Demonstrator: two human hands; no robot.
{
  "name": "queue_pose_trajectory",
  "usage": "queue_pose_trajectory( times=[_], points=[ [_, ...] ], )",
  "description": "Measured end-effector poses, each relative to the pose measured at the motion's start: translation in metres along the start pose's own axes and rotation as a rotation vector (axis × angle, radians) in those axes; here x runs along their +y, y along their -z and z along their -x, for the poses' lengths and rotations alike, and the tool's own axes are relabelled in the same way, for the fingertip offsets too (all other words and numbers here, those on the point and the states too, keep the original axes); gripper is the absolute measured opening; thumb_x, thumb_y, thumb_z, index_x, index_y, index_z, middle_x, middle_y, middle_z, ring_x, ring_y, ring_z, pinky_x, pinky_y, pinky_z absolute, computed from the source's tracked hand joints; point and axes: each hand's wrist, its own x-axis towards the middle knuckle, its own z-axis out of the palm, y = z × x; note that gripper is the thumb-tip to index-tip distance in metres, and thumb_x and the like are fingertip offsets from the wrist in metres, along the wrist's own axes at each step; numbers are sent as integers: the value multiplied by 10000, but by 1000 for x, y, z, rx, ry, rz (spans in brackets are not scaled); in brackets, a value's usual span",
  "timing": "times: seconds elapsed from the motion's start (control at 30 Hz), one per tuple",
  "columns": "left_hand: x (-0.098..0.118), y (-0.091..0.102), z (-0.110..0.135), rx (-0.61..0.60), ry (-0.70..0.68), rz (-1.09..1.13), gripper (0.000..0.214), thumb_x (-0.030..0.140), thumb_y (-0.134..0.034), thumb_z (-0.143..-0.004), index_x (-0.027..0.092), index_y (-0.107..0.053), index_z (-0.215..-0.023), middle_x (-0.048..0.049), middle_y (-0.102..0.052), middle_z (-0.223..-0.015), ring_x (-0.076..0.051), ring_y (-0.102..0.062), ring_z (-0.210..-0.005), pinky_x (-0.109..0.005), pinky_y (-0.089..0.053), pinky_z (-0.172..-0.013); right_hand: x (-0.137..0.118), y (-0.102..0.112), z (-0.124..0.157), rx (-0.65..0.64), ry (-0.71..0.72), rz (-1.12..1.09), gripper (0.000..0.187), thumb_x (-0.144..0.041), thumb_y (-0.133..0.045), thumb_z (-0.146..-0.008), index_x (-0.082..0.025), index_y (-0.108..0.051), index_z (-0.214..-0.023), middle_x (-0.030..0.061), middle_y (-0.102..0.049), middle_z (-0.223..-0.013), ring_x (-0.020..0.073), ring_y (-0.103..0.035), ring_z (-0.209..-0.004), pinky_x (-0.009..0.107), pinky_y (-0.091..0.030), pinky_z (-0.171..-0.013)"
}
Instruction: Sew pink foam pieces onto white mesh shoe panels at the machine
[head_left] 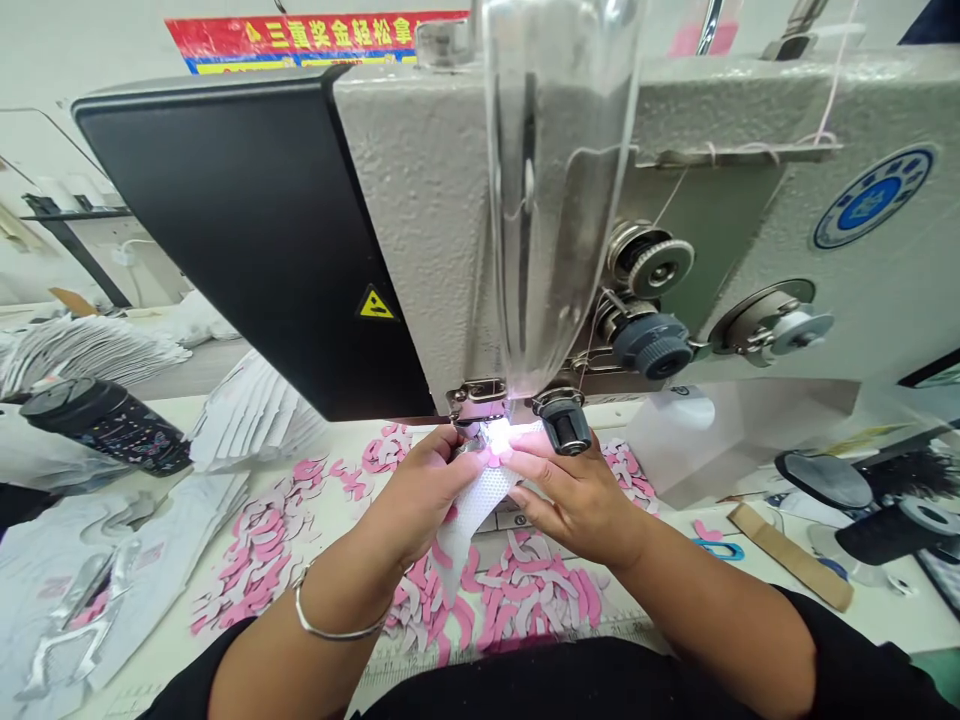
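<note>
1 sewing machine (420, 220). Under it: 2 hands, left hand (420, 490) and right hand (585, 500), fingers of both closed on 1 white fabric strip (484, 495) running between them. Below machine: pink pieces (592, 590), too many to count.

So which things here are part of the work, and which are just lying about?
In use:
- left hand, right hand
- dotted white fabric
- sewing machine
- curved pink pieces, probably

Seemingly just lying about:
- patterned black bottle
- brown strip
</note>
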Motion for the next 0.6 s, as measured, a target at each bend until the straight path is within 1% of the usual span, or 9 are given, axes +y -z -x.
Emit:
queue_pose_trajectory(
  times=[0.1,0.17,0.27,0.33,0.4,0.5,0.6],
  points=[
    [-2,3,-2,-68,8,69,204,251,-735,-705,212,-656,-888,44,-580,-723,-94,-529,-586,-233,-465,-603,1,1,0,-20,-4,-25,283,-288,-583,-935,-226,-608,-1210,59,-700,-1127,219,-608,-1065,407,-396,-996],
    [-4,4,-3,-93,-17,121,173,229,-728,-712,204,-655,-867,33,-600,-746,-96,-551,-620,-226,-468,-624,2,1,1,-30,-3,-39,297,-281,-592,-930,-236,-606,-1223,54,-702,-1122,219,-613,-1068,402,-419,-981],
    [-5,3,-4,-74,-45,142,134,238,-711,-724,196,-652,-836,28,-591,-698,-117,-588,-663,-223,-467,-618,3,1,1,-35,-6,-48,312,-273,-601,-923,-252,-609,-1234,45,-703,-1112,218,-617,-1072,400,-433,-981],
    [-5,1,-5,-38,-31,101,143,260,-712,-719,199,-646,-830,48,-529,-607,-124,-581,-631,-225,-457,-587,4,1,1,-36,-6,-49,312,-274,-604,-921,-253,-611,-1232,45,-701,-1119,218,-618,-1075,400,-435,-981],
    [-4,-1,-5,-2,-13,56,171,272,-727,-700,201,-639,-829,64,-479,-560,-123,-565,-601,-225,-446,-565,3,2,1,-37,-4,-49,303,-274,-603,-922,-250,-614,-1224,48,-699,-1128,218,-619,-1074,401,-438,-977],
    [-4,-1,-4,9,-10,29,191,274,-736,-689,201,-637,-835,59,-510,-601,-117,-562,-607,-221,-437,-559,2,2,0,-30,-6,-44,274,-275,-591,-929,-244,-619,-1200,50,-701,-1126,215,-620,-1066,399,-441,-964],
    [-4,1,-3,-10,-9,28,179,272,-726,-701,205,-638,-842,56,-531,-633,-119,-572,-626,-223,-443,-572,1,1,-1,-25,-6,-39,261,-280,-586,-933,-233,-619,-1188,54,-702,-1123,218,-620,-1062,403,-439,-955]
  ],
)
